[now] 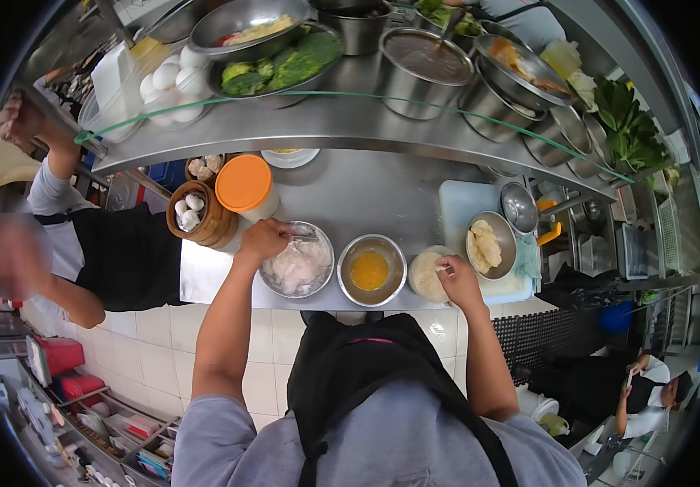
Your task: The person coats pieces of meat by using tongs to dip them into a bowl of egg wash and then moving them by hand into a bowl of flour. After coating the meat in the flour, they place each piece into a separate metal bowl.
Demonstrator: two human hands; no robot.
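Observation:
My left hand is closed on a shiny metal utensil, whose kind I cannot make out, over the far rim of a bowl. Pale, whitish pieces that look powder-coated fill that bowl. Beside it stands a steel bowl with beaten egg. At the right edge of a round tub of pale crumbs, my right hand has its fingers drawn together; what is in them is too small to tell. Further right, a metal bowl holds pale yellow pieces.
An orange-lidded tub and a bamboo steamer stand at the left. Above the counter runs a steel shelf carrying eggs, broccoli and several pots. Co-workers are at the left and lower right.

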